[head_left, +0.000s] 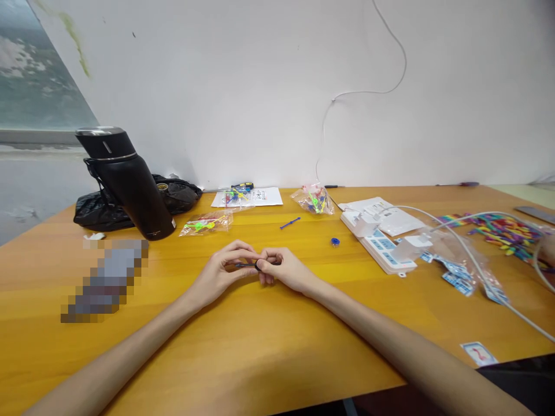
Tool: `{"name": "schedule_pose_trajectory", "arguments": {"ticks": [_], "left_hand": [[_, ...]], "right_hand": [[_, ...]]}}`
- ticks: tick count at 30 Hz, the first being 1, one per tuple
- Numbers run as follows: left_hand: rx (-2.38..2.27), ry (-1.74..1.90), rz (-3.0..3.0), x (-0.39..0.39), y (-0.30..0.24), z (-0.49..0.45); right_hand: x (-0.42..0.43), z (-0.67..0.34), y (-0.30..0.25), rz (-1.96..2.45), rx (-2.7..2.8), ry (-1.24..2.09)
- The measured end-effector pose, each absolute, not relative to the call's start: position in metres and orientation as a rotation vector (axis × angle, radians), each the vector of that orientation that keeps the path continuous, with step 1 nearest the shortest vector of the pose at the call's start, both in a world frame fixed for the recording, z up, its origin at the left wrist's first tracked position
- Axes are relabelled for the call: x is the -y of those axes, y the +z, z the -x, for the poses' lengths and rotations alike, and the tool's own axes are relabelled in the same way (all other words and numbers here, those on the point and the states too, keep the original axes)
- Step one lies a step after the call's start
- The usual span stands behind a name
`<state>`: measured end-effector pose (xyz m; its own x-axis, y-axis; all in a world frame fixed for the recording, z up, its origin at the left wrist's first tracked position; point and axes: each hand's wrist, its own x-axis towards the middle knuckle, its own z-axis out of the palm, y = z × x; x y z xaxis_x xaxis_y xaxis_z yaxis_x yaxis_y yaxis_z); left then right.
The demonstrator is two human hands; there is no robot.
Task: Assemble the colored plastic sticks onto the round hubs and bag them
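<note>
My two hands meet on the wooden table near its middle. Between them lies a thin dark tie with a small loop. My left hand pinches its left end with fingers curled. From the other side my right hand pinches the looped end. A loose blue tie and a small blue ring lie on the table just beyond my hands.
A black flask and a black bag stand at back left. Small bags of coloured ties, a paper sheet, a white power strip with chargers and cables, and a pile of coloured ties sit behind and to the right.
</note>
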<state>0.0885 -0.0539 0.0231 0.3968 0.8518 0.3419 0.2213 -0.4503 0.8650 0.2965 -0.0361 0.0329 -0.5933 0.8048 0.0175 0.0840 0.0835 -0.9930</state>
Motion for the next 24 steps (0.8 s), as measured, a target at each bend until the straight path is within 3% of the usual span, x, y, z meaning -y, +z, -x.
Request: {"name": "schedule_pose_trajectory", "arguments": {"ticks": [24], "left_hand": [[-1.027,1.065,-2.019,0.0539,0.0262,-0.0890]], "right_hand": [[0.0273,-0.3007,0.0294,0.823,1.820,1.492]]}}
